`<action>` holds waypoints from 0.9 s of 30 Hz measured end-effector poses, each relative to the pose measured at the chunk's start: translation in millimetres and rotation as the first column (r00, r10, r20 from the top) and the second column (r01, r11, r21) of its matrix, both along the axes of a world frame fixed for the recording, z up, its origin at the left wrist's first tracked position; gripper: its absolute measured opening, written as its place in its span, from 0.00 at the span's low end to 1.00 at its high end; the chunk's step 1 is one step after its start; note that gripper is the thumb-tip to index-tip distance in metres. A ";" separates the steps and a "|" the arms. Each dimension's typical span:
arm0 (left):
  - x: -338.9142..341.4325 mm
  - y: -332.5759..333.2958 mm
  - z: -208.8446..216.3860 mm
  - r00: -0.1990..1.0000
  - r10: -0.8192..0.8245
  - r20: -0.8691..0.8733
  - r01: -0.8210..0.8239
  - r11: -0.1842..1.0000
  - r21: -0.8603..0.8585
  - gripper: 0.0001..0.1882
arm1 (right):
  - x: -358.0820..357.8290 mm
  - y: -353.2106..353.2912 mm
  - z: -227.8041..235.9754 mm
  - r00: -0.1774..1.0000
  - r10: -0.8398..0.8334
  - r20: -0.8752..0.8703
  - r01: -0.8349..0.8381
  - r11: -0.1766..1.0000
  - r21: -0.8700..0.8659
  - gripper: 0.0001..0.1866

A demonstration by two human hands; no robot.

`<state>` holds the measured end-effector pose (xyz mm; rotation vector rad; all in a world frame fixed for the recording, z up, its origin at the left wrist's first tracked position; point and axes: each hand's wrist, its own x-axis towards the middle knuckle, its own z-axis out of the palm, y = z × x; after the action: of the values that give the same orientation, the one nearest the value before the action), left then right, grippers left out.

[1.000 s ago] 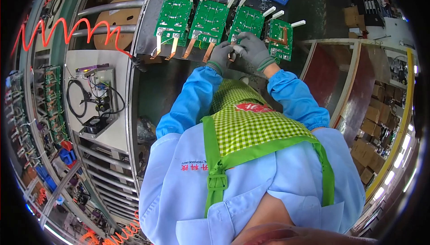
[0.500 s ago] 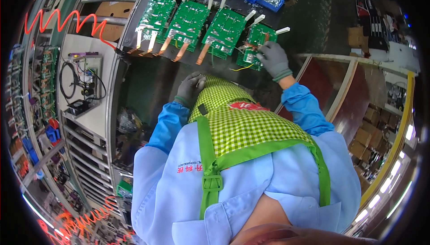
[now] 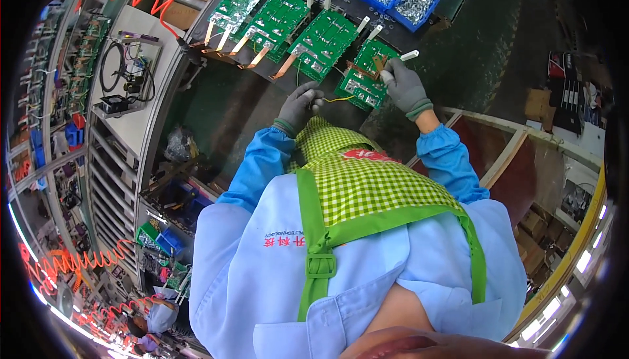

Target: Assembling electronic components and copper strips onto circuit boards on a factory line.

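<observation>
My gloved left hand (image 3: 300, 106) is closed, its fingers curled at the near side of the boards. A yellow wire (image 3: 339, 99) runs from the rightmost green circuit board (image 3: 364, 89) to its fingertips; whether they grip the wire is unclear. My gloved right hand (image 3: 406, 87) reaches over that board's right edge, thumb and fingers closed on a short copper strip (image 3: 379, 63). To the left lie more green circuit boards (image 3: 325, 43) in a row, with copper strips at their near edges and white posts (image 3: 362, 24) at their far edges.
Blue bins of small metal hardware (image 3: 414, 6) stand behind the boards, loose pieces beside them. An orange coiled hose (image 3: 152, 6) hangs at the left, above a white bench (image 3: 135, 31) with cabled equipment. A wooden-framed red panel (image 3: 485, 139) stands right of me.
My left hand has risen from beside the apron toward the yellow wire. The rightmost board has shifted slightly left and nearer, and my right hand's grip shows at its copper strip.
</observation>
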<state>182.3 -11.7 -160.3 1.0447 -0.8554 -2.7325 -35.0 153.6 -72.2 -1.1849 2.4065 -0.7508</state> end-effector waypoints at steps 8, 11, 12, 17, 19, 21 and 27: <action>-14.2 -13.3 -27.3 0.998 -0.026 0.052 0.032 0.993 -0.113 0.09 | 32.5 -9.0 32.8 0.554 -0.135 0.822 0.226 0.974 0.008 0.15; -19.6 -20.7 -28.3 0.991 0.064 0.118 -0.056 0.996 -0.066 0.10 | 50.5 -17.5 29.5 0.531 -0.125 0.838 0.128 0.990 0.066 0.16; -22.6 -21.2 -29.0 0.991 0.087 0.106 -0.085 0.996 -0.024 0.10 | 56.4 -18.4 22.4 0.524 -0.099 0.846 0.107 0.993 0.050 0.16; -32.8 -30.2 -32.2 1.000 -0.013 -0.019 0.014 0.998 0.063 0.09 | 79.4 -34.9 5.8 0.491 -0.136 0.861 0.201 0.979 0.040 0.17; -36.4 -33.9 -31.3 1.000 -0.030 0.002 0.030 0.997 0.070 0.06 | 88.0 -37.6 -6.5 0.454 -0.143 0.879 0.215 0.975 0.048 0.17; -38.5 -35.4 -34.2 1.000 -0.021 0.003 0.021 0.991 0.134 0.07 | 91.9 -42.3 -12.6 0.395 -0.139 0.908 0.229 0.972 0.049 0.17; -38.2 -45.5 -49.4 0.996 -0.061 -0.066 0.074 0.976 0.205 0.07 | 103.0 -54.6 -27.2 0.309 -0.243 0.920 0.271 0.949 0.159 0.17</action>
<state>144.1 -57.2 -209.7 0.9782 -0.6183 -2.9449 68.0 99.0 -99.4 -0.1307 1.5228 -1.1471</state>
